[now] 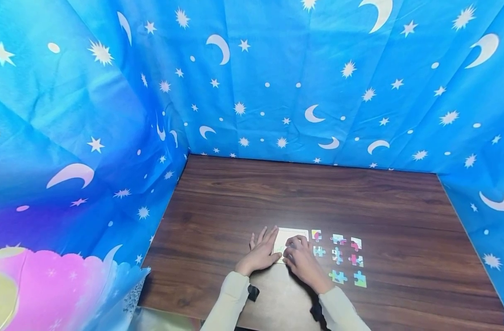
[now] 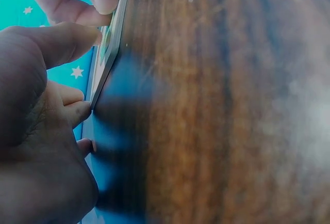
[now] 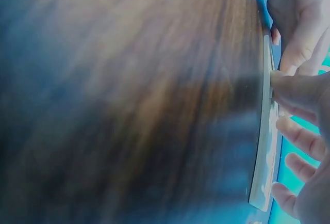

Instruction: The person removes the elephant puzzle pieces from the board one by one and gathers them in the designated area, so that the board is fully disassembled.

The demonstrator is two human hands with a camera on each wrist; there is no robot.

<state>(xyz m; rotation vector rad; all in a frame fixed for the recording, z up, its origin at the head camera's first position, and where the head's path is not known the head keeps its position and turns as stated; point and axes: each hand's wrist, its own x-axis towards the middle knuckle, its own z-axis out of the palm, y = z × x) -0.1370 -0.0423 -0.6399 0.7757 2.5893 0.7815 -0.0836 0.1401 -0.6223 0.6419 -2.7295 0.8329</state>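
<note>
A pale jigsaw tray (image 1: 291, 230) lies flat on the table in the head view. My left hand (image 1: 260, 254) rests along its left side with fingers extended, thumb at the tray's near left corner. My right hand (image 1: 303, 259) is over the tray with bent fingers, its fingertips low at that same corner. In the left wrist view, a bit of a green-yellow puzzle piece (image 2: 107, 41) shows at the tray by both thumbs; most of it is hidden by the fingers. The right wrist view has the right thumb (image 3: 294, 87) at the tray's edge (image 3: 262, 146).
Several loose jigsaw pieces (image 1: 356, 259) lie spread on the dark wooden table (image 1: 219, 202), right of the tray. Blue curtains (image 1: 268, 101) with moons and stars hang behind the table and at both sides. Black straps (image 1: 253, 293) hang near the wrists.
</note>
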